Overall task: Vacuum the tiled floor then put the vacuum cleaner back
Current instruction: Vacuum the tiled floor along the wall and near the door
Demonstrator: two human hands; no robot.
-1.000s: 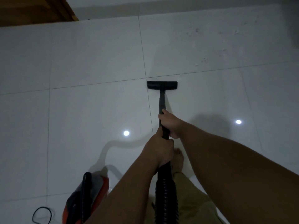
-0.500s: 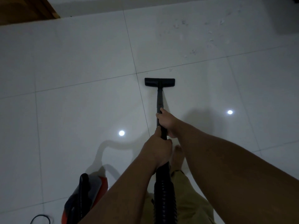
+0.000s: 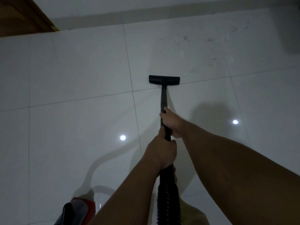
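Note:
A black vacuum wand [image 3: 163,98] runs forward from my hands to a flat black floor nozzle [image 3: 164,80] that lies on the white tiled floor [image 3: 78,72], right on a grout line. My right hand [image 3: 170,123] grips the wand higher up. My left hand [image 3: 159,153] grips it just behind, where the ribbed black hose [image 3: 168,197] begins. The red and black vacuum body [image 3: 78,208] sits at the lower left. Grey dust specks [image 3: 211,51] lie on the tile beyond the nozzle, to the right.
A wooden door or cabinet [image 3: 21,15] fills the upper left corner. The white wall base [image 3: 146,12] runs across the top. A dark object [image 3: 290,30] stands at the upper right edge. Two ceiling-light reflections show on the tiles.
The nozzle has slid forward from just behind the grout line onto it, closer to the dust. The view has tilted up, so less of the vacuum body shows.

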